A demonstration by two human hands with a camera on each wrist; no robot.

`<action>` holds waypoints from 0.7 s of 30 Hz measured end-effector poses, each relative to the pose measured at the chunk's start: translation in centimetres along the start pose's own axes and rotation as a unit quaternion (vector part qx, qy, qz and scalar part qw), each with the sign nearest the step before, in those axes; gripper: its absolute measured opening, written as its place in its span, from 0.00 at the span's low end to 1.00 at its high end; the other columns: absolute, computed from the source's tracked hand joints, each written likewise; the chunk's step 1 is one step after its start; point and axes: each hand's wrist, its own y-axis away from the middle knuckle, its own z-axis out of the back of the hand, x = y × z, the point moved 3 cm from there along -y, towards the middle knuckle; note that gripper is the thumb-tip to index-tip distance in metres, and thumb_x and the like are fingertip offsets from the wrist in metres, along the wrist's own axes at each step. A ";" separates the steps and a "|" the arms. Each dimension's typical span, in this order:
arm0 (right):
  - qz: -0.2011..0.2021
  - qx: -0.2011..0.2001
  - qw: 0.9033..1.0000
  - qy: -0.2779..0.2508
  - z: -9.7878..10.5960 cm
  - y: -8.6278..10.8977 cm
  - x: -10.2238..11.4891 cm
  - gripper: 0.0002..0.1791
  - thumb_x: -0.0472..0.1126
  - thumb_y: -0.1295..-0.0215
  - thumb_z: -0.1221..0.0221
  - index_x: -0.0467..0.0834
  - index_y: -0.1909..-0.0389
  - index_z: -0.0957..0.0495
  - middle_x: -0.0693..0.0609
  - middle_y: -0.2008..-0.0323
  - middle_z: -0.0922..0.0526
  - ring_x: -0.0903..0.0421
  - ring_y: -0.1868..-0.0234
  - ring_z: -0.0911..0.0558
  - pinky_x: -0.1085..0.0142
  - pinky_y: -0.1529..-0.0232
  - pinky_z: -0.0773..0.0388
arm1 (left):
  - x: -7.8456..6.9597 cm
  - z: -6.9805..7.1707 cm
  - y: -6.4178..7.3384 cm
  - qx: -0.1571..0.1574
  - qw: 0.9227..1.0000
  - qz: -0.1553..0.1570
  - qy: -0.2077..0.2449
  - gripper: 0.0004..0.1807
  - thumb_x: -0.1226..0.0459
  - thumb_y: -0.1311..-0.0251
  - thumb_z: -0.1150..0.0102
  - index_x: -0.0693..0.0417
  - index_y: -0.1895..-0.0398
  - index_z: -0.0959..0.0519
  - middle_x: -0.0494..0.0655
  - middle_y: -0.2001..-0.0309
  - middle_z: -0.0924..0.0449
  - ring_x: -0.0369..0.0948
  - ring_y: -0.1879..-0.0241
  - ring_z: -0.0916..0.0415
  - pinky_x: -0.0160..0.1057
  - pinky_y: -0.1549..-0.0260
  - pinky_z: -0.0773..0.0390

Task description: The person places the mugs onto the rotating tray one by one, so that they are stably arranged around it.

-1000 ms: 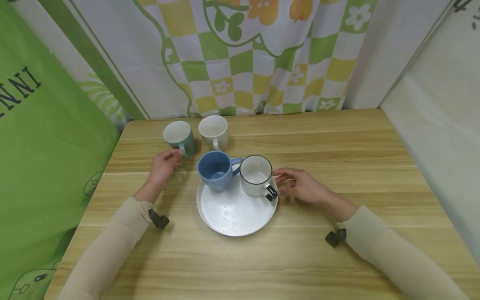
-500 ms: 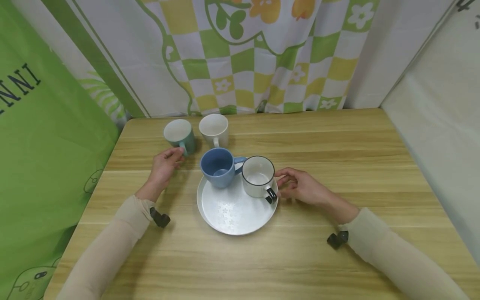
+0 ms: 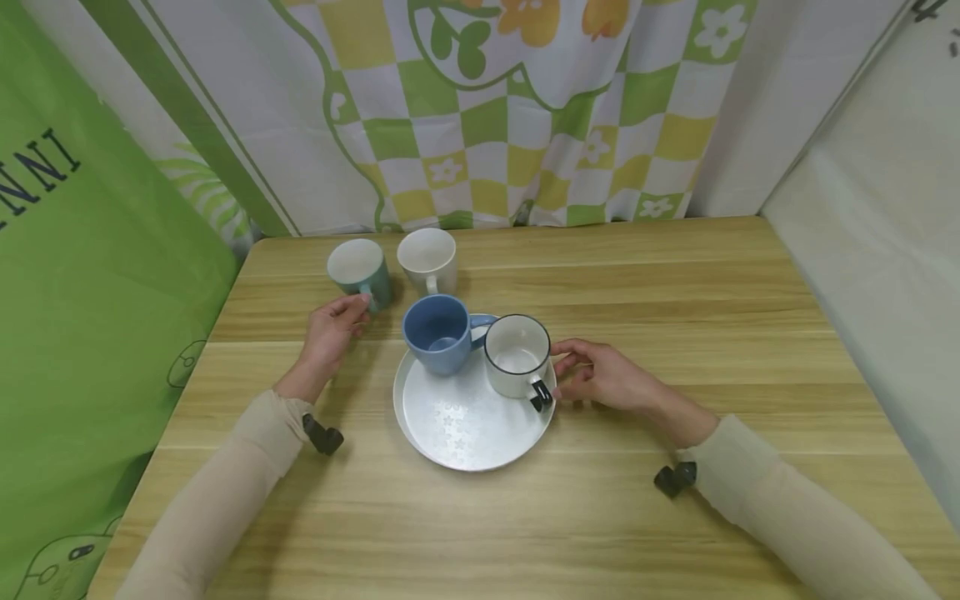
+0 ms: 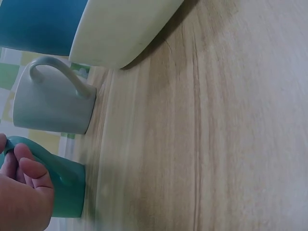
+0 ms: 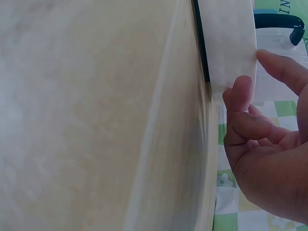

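A teal mug [image 3: 381,282] stands at the table's back left, and my left hand [image 3: 330,333] pinches its handle. In the left wrist view, fingers [image 4: 33,173] curl at the handle, partly hiding the mug. A round white tray [image 3: 465,442] with embossed flowers carries a blue mug [image 3: 442,354] and a white mug [image 3: 517,379] with a black rim and black-tipped handle. My right hand [image 3: 607,377] holds the tray's right edge. In the right wrist view, the thumb lies against the tray's rim and curled fingers [image 5: 240,91] touch its outer wall lower down.
A pale mug [image 3: 446,279] stands between the teal mug and the blue one, just behind the tray. The wooden table [image 3: 480,533] ends at a checkered curtain [image 3: 487,158] at the back. Green cloth [image 3: 97,292] hangs on the left, white cloth on the right.
The blue mug has shifted slightly right and back on the tray, and the white mug slightly right. Both hands stay almost where they were.
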 end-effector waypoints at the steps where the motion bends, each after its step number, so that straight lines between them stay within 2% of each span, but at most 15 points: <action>1: 0.000 0.000 1.000 0.002 0.0 0.0 0.0 0.37 0.35 0.43 0.30 0.38 0.33 0.33 0.36 0.49 0.20 0.50 0.67 0.17 0.61 0.72 0.18 | 0.1 0.0 0.0 0.001 1.000 -0.003 0.009 0.03 0.58 0.35 0.35 0.41 0.68 0.16 0.33 0.71 0.16 0.32 0.67 0.23 0.28 0.65 0.22; 5: 0.003 0.003 1.000 0.007 0.0 0.0 0.0 0.38 0.36 0.43 0.30 0.37 0.32 0.33 0.36 0.49 0.20 0.52 0.67 0.17 0.62 0.73 0.19 | 0.2 -0.2 0.0 0.008 0.999 -0.014 0.034 0.04 0.61 0.35 0.35 0.43 0.68 0.16 0.34 0.71 0.15 0.32 0.69 0.24 0.27 0.69 0.23; 12: -0.002 0.001 1.000 0.014 0.1 0.0 0.0 0.40 0.36 0.42 0.30 0.39 0.29 0.36 0.35 0.45 0.22 0.51 0.68 0.16 0.63 0.75 0.20 | -0.1 -0.4 -0.2 0.006 0.999 -0.015 0.040 0.04 0.63 0.37 0.33 0.43 0.69 0.14 0.36 0.69 0.14 0.34 0.71 0.23 0.28 0.69 0.22; 16: -0.003 -0.002 1.000 0.024 0.1 0.0 0.1 0.42 0.37 0.42 0.30 0.41 0.28 0.37 0.35 0.43 0.22 0.50 0.68 0.16 0.62 0.73 0.19 | -0.4 -0.5 -0.1 0.005 0.999 -0.010 0.044 0.06 0.64 0.37 0.34 0.42 0.71 0.14 0.36 0.71 0.13 0.33 0.72 0.23 0.28 0.69 0.20; 21: -0.008 -0.002 1.000 0.026 0.0 0.0 0.1 0.40 0.38 0.43 0.28 0.42 0.30 0.35 0.36 0.45 0.22 0.51 0.68 0.15 0.59 0.69 0.17 | -0.8 -0.6 0.3 0.009 0.999 -0.008 0.048 0.09 0.67 0.36 0.36 0.44 0.71 0.14 0.36 0.72 0.13 0.33 0.73 0.24 0.27 0.71 0.21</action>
